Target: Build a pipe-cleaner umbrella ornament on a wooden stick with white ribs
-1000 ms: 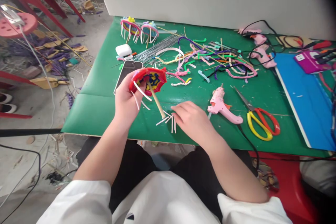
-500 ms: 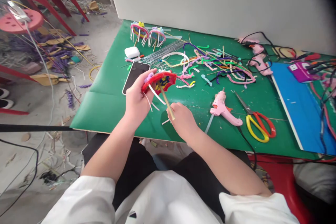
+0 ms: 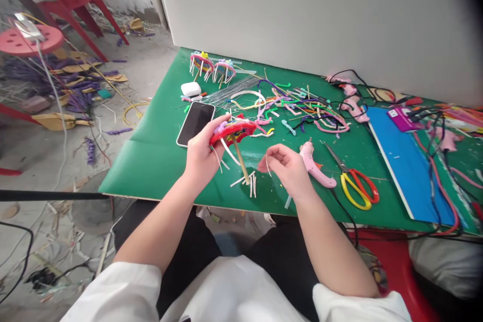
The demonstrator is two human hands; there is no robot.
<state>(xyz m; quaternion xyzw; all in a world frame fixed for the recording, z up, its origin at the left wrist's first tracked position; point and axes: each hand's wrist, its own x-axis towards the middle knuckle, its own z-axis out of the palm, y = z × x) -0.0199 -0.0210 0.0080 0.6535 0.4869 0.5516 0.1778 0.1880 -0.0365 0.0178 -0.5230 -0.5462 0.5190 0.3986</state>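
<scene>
My left hand (image 3: 199,158) is closed around the edge of a small pipe-cleaner umbrella (image 3: 245,130). It has a red rim, a lilac piece on top and a yellow-and-blue underside. White strips hang from the rim, and its wooden stick (image 3: 240,158) slants down toward the table. To the right, my right hand (image 3: 289,167) pinches one thin white strip (image 3: 268,165) between thumb and fingers, apart from the umbrella. Several loose white strips (image 3: 253,187) lie below the stick's end. A pink glue gun (image 3: 316,170) rests just beyond my right hand.
Scissors (image 3: 360,187) with yellow and red handles lie right of the glue gun. A phone (image 3: 195,124), a white case (image 3: 191,89) and two similar umbrellas (image 3: 202,63) are at the left. Pipe-cleaner pieces (image 3: 328,123) scatter behind; a blue board (image 3: 409,171) and cables occupy the right.
My right hand has moved right and up, away from the umbrella's stick, with a white strip now visible in its pinch. The loose strips are uncovered. The view has shifted slightly.
</scene>
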